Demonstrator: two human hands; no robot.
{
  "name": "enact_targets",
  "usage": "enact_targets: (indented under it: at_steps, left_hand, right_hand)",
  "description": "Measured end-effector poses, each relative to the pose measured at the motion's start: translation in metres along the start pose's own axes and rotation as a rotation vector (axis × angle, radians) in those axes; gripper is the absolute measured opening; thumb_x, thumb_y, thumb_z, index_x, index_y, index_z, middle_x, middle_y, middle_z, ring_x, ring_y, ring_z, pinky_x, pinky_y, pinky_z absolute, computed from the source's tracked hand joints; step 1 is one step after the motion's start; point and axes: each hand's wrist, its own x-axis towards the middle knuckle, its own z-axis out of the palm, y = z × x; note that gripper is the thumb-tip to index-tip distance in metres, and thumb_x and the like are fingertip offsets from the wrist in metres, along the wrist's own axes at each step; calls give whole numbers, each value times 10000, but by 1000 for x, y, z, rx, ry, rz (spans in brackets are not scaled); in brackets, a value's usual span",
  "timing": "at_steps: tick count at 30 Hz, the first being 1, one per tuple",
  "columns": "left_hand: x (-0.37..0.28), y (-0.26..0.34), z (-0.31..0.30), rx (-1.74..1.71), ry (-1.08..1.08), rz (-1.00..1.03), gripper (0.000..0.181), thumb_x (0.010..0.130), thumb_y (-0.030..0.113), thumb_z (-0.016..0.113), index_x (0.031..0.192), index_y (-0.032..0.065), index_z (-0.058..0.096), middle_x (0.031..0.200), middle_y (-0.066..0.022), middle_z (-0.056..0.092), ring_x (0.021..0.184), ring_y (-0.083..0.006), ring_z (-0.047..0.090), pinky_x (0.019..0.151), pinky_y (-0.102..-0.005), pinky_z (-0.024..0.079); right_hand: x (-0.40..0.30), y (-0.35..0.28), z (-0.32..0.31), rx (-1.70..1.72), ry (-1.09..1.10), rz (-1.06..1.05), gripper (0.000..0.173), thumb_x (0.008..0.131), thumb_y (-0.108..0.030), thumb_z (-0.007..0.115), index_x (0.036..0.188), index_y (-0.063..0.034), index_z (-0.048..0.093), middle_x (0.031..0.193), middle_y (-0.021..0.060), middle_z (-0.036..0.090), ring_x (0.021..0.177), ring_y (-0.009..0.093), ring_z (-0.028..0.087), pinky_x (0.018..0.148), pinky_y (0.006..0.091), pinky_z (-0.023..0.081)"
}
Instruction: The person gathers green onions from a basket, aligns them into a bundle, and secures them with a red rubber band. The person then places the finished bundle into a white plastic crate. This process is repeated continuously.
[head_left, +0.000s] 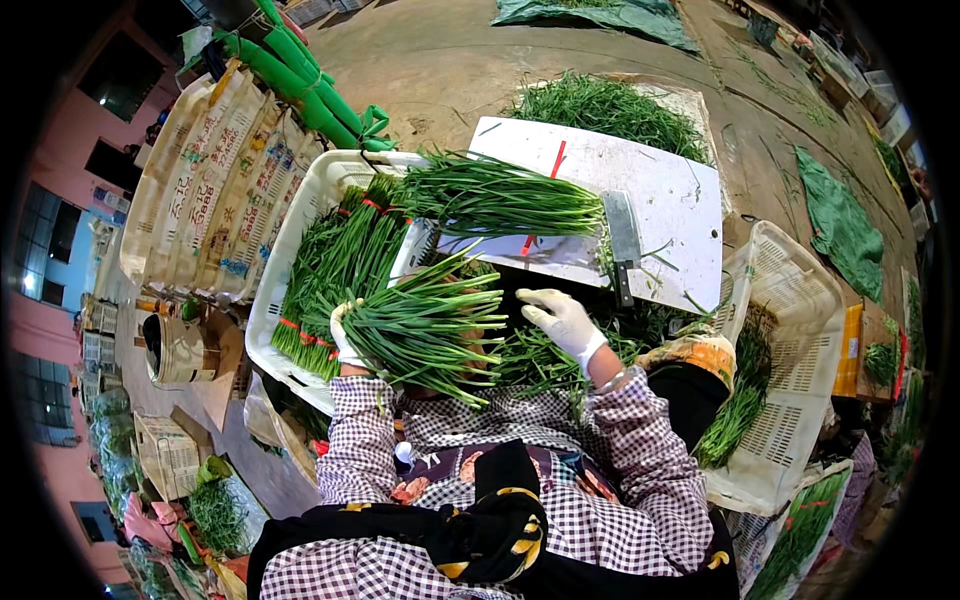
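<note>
My left hand (346, 336), in a white glove, grips a loose bunch of garlic chives (427, 326) at its leafy side, the pale cut stems fanning to the right. My right hand (561, 324), also gloved, hovers to the right of those stem ends with fingers apart and nothing in it. Beyond, a larger pile of chives (517, 196) lies across a white board (679, 206), over a red tie strip (559, 159). A cleaver (622, 232) rests at the pile's stem end, its black handle towards me.
A white plastic crate (259, 319) at left holds chive bundles with red ties. Stacked crates (217, 187) stand behind it. Another crate (806, 300) with loose chives is at right. Trimmings (540, 360) cover my lap; more greens (615, 112) heap beyond the board.
</note>
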Motion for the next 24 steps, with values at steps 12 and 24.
enact_targets:
  at_steps: [12,24]
  left_hand:
    - [-1,5,-3,-98,-149,80,125,825,180,560,791,84,632,801,-47,673,792,-229,632,797,-389,518]
    - [-28,27,5,19,-187,120,184,827,265,565,796,92,620,841,-76,660,804,-235,607,827,-397,493]
  right_hand:
    - [17,-5,58,517,176,138,145,836,-19,633,972,6,680,903,60,666,831,116,619,780,238,488]
    - [-37,52,-79,-954,89,535,173,772,-235,647,854,-113,739,853,95,704,816,295,665,764,384,513]
